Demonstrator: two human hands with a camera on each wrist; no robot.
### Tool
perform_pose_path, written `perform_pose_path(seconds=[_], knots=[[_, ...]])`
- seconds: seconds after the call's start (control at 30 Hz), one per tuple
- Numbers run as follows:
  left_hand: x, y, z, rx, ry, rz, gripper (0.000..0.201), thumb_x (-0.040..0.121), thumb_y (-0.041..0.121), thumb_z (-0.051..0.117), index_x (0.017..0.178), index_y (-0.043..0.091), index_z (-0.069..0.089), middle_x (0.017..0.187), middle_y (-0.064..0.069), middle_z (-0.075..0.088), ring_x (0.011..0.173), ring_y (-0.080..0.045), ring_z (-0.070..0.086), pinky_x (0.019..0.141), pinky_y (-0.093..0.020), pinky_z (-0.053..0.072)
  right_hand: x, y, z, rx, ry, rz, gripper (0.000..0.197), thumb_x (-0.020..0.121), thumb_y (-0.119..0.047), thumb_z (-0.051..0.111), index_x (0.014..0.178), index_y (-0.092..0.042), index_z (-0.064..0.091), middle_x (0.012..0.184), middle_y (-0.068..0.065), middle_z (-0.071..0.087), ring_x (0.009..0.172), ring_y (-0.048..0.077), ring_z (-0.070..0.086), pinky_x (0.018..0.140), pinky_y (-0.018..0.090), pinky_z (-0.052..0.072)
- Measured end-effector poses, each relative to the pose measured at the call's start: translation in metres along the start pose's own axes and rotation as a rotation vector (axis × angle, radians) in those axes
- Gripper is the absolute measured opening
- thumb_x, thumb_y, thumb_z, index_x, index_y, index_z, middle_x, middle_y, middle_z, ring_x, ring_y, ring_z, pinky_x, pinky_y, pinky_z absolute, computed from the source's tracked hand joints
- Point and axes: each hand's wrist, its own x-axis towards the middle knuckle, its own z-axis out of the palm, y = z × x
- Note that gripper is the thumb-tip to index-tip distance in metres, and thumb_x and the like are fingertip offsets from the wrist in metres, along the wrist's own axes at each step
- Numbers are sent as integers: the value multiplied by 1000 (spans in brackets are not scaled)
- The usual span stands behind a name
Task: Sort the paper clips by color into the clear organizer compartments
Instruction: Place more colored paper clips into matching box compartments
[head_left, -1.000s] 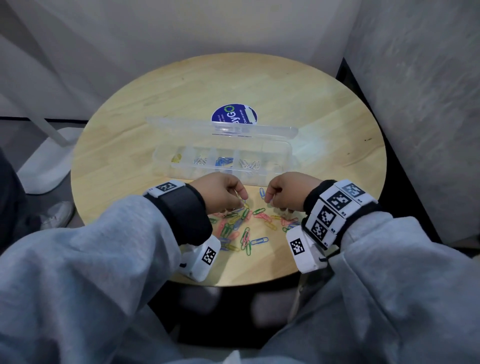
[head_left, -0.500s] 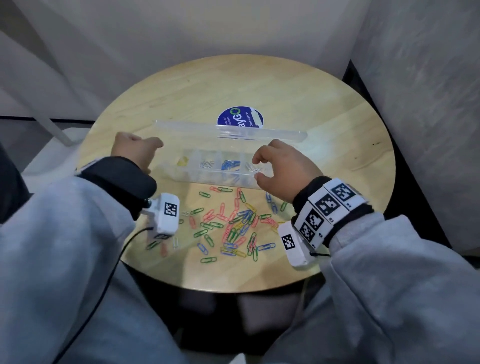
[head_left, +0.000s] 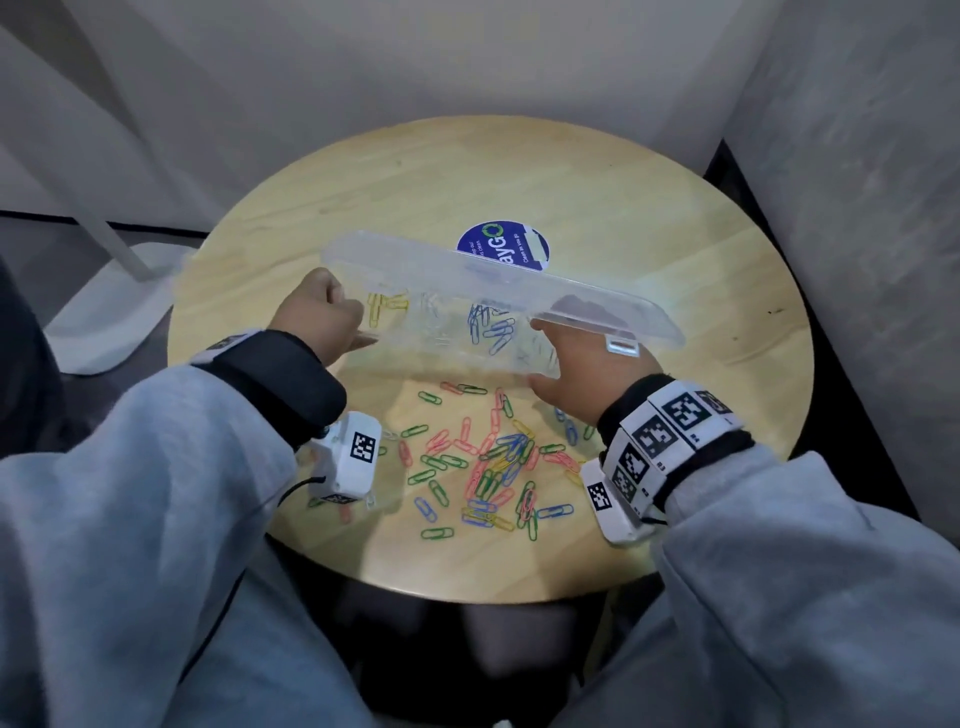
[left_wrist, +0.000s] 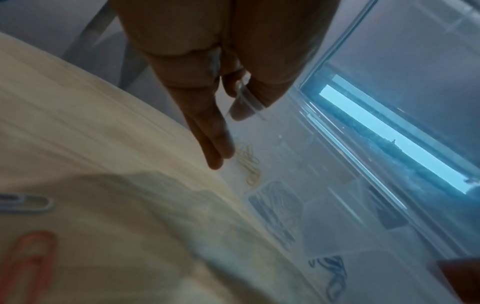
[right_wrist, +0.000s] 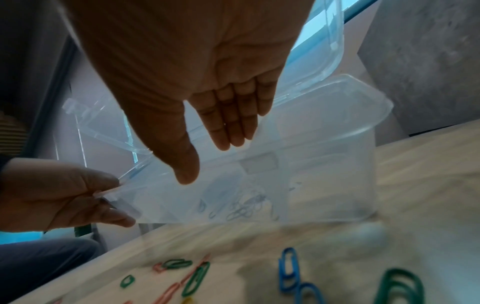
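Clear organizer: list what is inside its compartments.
The clear organizer, lid open, holds yellow paper clips near the left hand, then pale ones, then blue paper clips. The right hand and lid glare hide the rightmost compartments.

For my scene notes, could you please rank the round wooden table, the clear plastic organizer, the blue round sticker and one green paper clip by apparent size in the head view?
1. Round wooden table
2. Clear plastic organizer
3. Blue round sticker, partly hidden behind the organizer's lid
4. Green paper clip

The person wears a loose grey sweatshirt with black cuffs. Each wrist carries a small white camera box (head_left: 352, 460) bearing a black-and-white square marker (a thin black cable trails from the left one); the right wristband (head_left: 670, 441) shows several more markers.
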Motion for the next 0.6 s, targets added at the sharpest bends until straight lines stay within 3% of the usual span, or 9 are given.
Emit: perform_pose_path(seconds=[0.13,0.27,0.37,0.43,0.6], knots=[[-7,0,-1,34,13,-2,19,86,0,44,85,19,42,88,-5,45,78,-22,61,76,-34,59,4,-8,7,-70,9,1,44,88,-39,53,123,-14,46,129,6,42,121,28,41,101,35,32],[-12,0,0,87,-48,-36,35,88,-4,46,72,26,37,80,-1,47,71,-17,59,70,-30,58,10,-13,13,-146,-99,45,56,86,-48,54,125,-9,42,134,9,38,127,30,35,108,37,25],[-18,1,-3,81,-151,-106,27,85,-5,44,71,15,32,78,-3,30,74,-24,67,80,-35,52,18,-8,16,-244,-94,23,72,80,-64,49,129,-11,43,132,8,48,127,25,42,117,38,14],[-19,3,-5,119,-193,-118,23,86,-1,46,76,14,32,83,-4,29,79,-28,72,84,-42,47,24,-6,17,-259,-128,23,76,79,-68,45,131,-12,42,130,6,52,126,22,45,118,38,10],[-19,-1,-8,154,-239,-118,27,85,-2,44,73,17,28,81,-4,30,79,-34,72,74,-37,36,36,-1,17,-283,-216,-37,67,83,-64,42,126,-13,48,125,6,58,120,20,51,115,35,15]])
